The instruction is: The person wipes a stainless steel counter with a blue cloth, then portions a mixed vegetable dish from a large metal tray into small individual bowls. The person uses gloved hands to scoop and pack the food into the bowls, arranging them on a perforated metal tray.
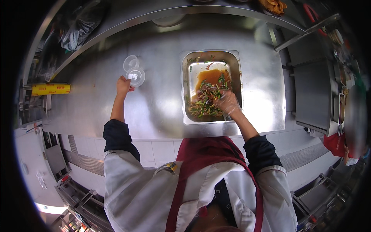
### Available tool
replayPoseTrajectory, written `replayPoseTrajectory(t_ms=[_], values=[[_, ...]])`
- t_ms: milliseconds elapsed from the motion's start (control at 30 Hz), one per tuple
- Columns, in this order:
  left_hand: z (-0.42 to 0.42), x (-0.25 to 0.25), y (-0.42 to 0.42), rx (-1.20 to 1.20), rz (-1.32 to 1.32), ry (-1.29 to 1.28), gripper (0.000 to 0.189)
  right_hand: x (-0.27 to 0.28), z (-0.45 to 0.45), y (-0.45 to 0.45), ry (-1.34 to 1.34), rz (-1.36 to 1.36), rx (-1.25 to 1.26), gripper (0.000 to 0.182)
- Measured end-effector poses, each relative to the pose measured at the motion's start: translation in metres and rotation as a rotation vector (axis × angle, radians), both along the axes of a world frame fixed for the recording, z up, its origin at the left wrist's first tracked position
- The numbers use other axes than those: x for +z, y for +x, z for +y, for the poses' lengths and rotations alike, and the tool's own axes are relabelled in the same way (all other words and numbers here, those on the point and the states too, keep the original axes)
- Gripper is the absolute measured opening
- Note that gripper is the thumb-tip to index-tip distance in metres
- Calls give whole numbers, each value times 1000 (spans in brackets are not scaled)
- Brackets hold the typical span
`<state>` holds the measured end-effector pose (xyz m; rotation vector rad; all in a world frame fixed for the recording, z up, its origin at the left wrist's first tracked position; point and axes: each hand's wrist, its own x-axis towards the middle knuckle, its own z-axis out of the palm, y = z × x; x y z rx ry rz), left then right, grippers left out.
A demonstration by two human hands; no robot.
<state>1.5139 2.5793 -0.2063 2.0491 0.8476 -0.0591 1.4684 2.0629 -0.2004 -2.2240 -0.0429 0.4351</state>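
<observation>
My left hand [124, 84] pinches the rim of a small clear plastic cup [135, 77] above the steel table [162, 95]. Just behind that cup is a second clear plastic cup [130, 62], the two overlapping in view. My right hand [227, 102], in a thin clear plastic glove, reaches into a deep rectangular steel pan [185, 87]. Its fingers are in a mix of chopped greens and other bits [205, 101], partly hidden, so what they grip is unclear. Brown liquid [213, 75] lies in the pan's far part, with scraps stuck to the walls.
A steel shelf [203, 10] runs along the table's far side, with clear plastic bags [78, 32] at left and a bowl of fried pieces [274, 6] at right. A yellow roll box [51, 89] is at far left. At far right, a person in red [334, 145] is partly visible.
</observation>
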Motion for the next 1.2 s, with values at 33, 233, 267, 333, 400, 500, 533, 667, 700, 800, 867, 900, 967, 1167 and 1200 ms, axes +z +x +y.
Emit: replayPoseTrajectory(t_ms=[33,233,267,333,400,500,533,667,700,800,867,900,967,1167,1200], values=[[1,2,1,49,-18,-43,13,-4,0,-1,26,21,3,33],[-74,42,1,-139,-46,-550,42,19,-14,-9,133,-3,-108,33],[-109,60,3,-204,-14,-656,49,14,-15,-10,247,58,-180,33],[-153,72,-22,-268,27,-808,61,4,-18,-10,-11,-6,-148,39],[-174,74,-48,-242,45,-872,65,-3,-9,-4,89,-255,-121,37],[-228,56,-60,-212,45,-907,68,-22,-13,-3,157,-405,-308,31],[-246,58,-65,-220,41,-909,67,-15,-21,-6,128,-410,-319,31],[-292,69,-82,-207,-2,-938,67,56,-16,-7,276,-456,-296,35],[-320,64,-78,-281,41,-978,67,58,-32,-18,305,-522,-356,39],[-349,56,-87,-287,51,-1058,66,57,-11,-16,237,-522,-236,40],[-371,52,-88,-316,80,-1093,66,57,1,-12,29,-264,-161,40],[-383,50,-89,-326,91,-1108,66,45,1,-10,-38,-304,-44,38],[-405,45,-92,-321,95,-1153,66,75,-8,-21,-64,-253,114,24],[-475,31,-104,-328,146,-1275,66,66,-90,-41,192,-414,-261,21],[-478,32,-102,-327,148,-1282,66,66,-97,-44,234,-438,-306,21]])
